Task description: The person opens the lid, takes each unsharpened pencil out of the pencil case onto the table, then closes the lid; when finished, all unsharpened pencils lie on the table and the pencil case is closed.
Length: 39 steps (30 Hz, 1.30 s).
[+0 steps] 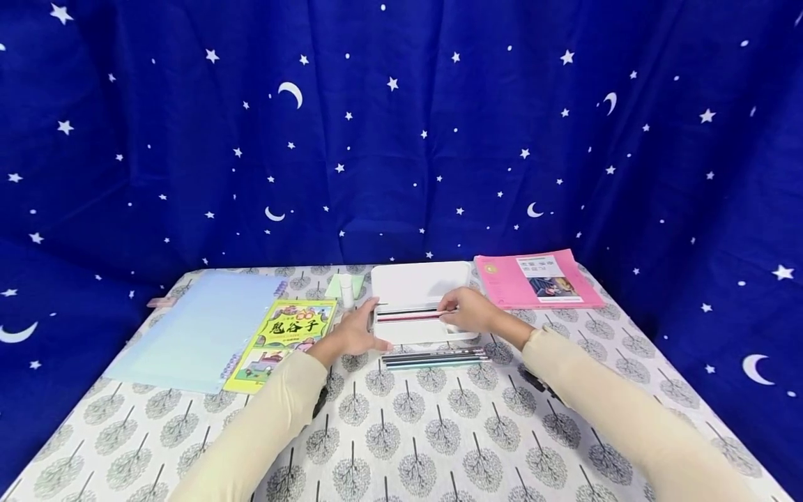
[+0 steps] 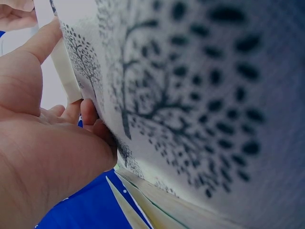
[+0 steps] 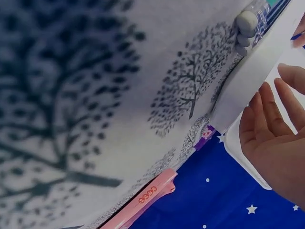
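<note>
A white pencil case (image 1: 420, 335) lies with its lid (image 1: 420, 280) raised at the back. Inside rest dark and red pencils (image 1: 408, 316). My left hand (image 1: 356, 331) holds the case's left end, thumb toward the front and fingers toward the back; the left wrist view shows its fingers curled by the pale end wall (image 2: 66, 71). My right hand (image 1: 472, 310) reaches over the case's right part, fingertips by the pencil ends. In the right wrist view its fingers look loosely bent, with nothing visible between them. Several more pencils (image 1: 436, 359) lie just in front of the case.
To the left are a yellow comic-style book (image 1: 285, 341) and a pale blue folder (image 1: 188, 328). A white glue-stick-like tube (image 1: 347, 289) stands behind my left hand, beside a light green pad (image 1: 358, 282). Pink books (image 1: 502, 282) lie at the back right. A starry blue curtain (image 1: 401, 139) hangs behind the table.
</note>
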Each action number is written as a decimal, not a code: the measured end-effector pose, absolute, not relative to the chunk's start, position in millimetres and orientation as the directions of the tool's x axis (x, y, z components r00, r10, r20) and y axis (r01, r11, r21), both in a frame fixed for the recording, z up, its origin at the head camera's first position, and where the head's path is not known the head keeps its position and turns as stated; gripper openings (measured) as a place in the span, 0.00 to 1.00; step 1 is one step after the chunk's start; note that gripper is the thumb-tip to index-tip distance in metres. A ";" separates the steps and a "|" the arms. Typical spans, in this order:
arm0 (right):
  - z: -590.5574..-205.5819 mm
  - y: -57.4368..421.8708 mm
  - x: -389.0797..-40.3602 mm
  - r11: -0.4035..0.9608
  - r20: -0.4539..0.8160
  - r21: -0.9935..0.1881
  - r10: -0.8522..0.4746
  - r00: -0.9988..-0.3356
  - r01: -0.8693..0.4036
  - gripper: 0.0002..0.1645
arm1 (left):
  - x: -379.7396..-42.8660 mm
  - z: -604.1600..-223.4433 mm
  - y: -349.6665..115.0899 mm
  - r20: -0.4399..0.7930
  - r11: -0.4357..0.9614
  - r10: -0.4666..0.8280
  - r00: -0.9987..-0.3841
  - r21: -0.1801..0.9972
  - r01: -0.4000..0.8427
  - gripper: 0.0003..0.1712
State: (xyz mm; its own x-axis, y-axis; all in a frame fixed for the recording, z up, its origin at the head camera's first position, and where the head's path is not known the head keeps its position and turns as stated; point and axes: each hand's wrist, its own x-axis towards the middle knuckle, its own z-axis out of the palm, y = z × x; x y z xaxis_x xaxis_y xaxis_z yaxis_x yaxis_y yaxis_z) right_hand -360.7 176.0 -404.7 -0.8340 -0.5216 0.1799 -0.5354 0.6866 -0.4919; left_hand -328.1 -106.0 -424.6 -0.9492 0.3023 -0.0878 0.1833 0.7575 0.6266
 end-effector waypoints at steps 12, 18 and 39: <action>-413.6 170.0 -368.5 0.666 0.155 -0.463 -0.589 -0.793 -0.585 0.04 | -325.6 -422.5 -105.9 -0.095 0.760 0.304 -0.948 0.625 0.181 0.66; -413.8 168.8 -371.6 0.662 0.147 -0.450 -0.607 -0.781 -0.600 0.03 | -325.9 -421.1 -105.7 -0.095 0.757 0.306 -0.947 0.627 0.181 0.65; -407.5 178.0 -369.8 0.599 0.176 -0.570 -0.579 -0.796 -0.562 0.05 | -324.5 -421.6 -107.0 -0.091 0.744 0.304 -0.948 0.644 0.176 0.65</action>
